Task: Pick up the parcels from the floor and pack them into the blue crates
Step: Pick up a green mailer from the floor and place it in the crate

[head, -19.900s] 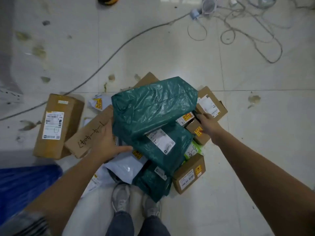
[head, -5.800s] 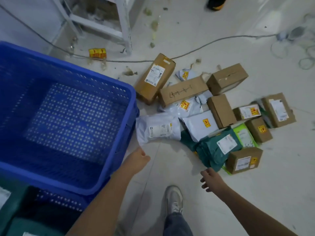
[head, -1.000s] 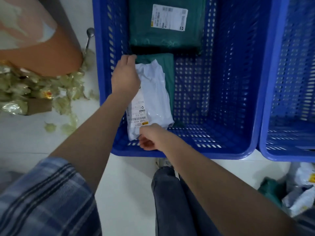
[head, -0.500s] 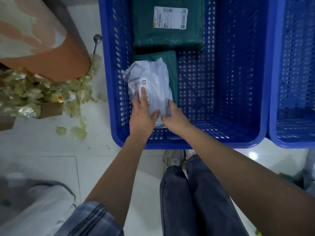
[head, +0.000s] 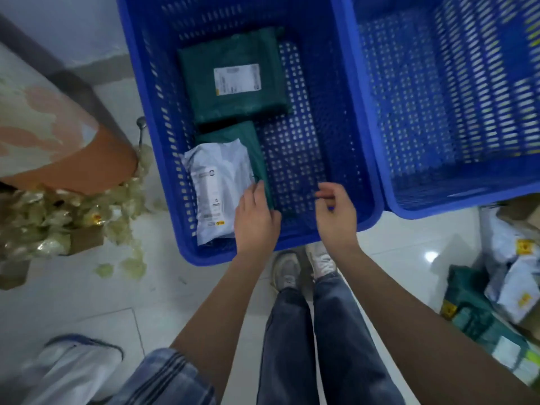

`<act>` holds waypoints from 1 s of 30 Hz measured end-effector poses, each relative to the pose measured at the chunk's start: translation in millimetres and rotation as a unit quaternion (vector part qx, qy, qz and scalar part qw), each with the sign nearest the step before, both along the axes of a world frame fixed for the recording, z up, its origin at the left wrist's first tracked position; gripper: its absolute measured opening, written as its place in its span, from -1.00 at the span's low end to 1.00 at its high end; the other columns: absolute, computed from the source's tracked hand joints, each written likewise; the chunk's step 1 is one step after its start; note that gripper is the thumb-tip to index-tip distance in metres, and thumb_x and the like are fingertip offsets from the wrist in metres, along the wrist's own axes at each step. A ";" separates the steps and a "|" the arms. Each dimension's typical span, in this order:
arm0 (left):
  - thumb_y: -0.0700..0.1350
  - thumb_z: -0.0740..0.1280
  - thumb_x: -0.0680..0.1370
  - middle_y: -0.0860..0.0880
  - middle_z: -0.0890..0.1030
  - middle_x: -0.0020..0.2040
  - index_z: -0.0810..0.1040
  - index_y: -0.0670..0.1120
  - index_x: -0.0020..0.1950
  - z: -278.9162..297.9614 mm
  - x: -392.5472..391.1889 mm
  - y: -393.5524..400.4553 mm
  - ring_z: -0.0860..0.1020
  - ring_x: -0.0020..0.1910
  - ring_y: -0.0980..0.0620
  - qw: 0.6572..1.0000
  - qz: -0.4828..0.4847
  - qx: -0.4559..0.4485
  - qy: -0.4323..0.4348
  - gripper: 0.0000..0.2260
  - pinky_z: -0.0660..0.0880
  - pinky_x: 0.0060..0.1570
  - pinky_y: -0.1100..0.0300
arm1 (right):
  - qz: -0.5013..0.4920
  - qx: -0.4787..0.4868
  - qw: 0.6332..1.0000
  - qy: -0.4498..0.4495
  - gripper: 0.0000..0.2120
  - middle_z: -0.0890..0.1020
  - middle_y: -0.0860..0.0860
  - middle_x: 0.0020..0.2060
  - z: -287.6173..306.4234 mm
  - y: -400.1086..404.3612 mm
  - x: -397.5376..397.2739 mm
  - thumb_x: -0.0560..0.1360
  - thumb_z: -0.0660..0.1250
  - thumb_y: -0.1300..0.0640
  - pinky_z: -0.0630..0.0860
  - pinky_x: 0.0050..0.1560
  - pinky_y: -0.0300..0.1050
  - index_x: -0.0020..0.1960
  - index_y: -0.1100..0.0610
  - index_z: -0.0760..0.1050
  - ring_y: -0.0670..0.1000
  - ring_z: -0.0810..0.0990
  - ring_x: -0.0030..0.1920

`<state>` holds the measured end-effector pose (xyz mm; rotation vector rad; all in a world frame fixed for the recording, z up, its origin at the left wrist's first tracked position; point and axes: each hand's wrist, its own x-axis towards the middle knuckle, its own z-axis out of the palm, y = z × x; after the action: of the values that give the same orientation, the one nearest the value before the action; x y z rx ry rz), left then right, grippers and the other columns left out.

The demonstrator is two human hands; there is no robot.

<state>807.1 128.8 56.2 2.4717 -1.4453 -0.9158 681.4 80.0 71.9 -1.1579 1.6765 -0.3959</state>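
Change: both hands lifted off the white plastic mailer parcel (head: 217, 191), now lying just left of the left hand (head: 255, 219). Left hand relaxed, empty; right hand (head: 336, 213) loosely curled, empty. Advice: withdraw cleanly, leaving the parcel flat. Contents, near blue perforated plastic crate (head: 362, 159): white mailer, two dark green mailers (head: 233, 80). Right-hand blue crate (head: 438, 112): nothing visible.

Both blue crates (head: 362, 118) look like hard moulded plastic, perforated all over, with a slight sheen on the rims. The white mailer (head: 217, 187) is thin crinkly poly film, kinda glossy, with a matt paper label stuck on. The green parcel (head: 233, 80) is the same sort of plastic film but duller, also paper-labelled. The floor (head: 87, 287) is smooth polished tile and really reflective. The jeans (head: 321, 346) are matt denim, and the plaid sleeve (head: 163, 378) is soft woven cloth.
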 end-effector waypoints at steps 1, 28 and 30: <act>-0.19 0.20 0.52 -0.21 0.36 0.40 0.27 -0.23 0.45 2.8 -14.5 -4.6 0.37 0.34 -0.18 0.999 -0.025 -0.015 0.013 -0.52 0.35 0.31 -0.05 | -0.046 -0.018 0.999 0.007 -0.79 0.54 -0.04 -0.09 4.9 -1.3 -19.7 0.55 0.18 0.28 0.45 -0.01 -0.09 0.15 0.15 0.45 -0.05 0.49 -0.12; -0.10 0.17 0.57 -0.19 0.39 0.32 0.30 -0.24 0.36 9.9 -367.7 37.3 0.37 0.26 -0.15 0.855 -0.476 0.118 -0.167 -0.61 0.36 0.14 0.02 | -0.417 0.235 0.875 0.071 -0.67 0.56 0.20 0.08 -18.2 245.9 -496.1 0.53 0.21 0.02 0.48 0.08 0.14 0.18 0.22 0.36 0.27 0.56 0.10; -0.11 0.18 0.57 -0.20 0.41 0.30 0.33 -0.25 0.34 11.1 -400.6 39.1 0.38 0.25 -0.16 0.853 -0.484 0.113 -0.157 -0.62 0.36 0.14 0.01 | -0.436 0.236 0.866 0.061 -0.71 0.56 0.19 0.02 -20.5 266.9 -517.7 0.50 0.21 0.01 0.50 0.01 0.12 0.10 0.21 0.39 0.28 0.57 0.08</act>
<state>406.5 168.0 67.3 1.9842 -2.9672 -0.8239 163.8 346.9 51.4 -0.0076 2.1912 -0.4246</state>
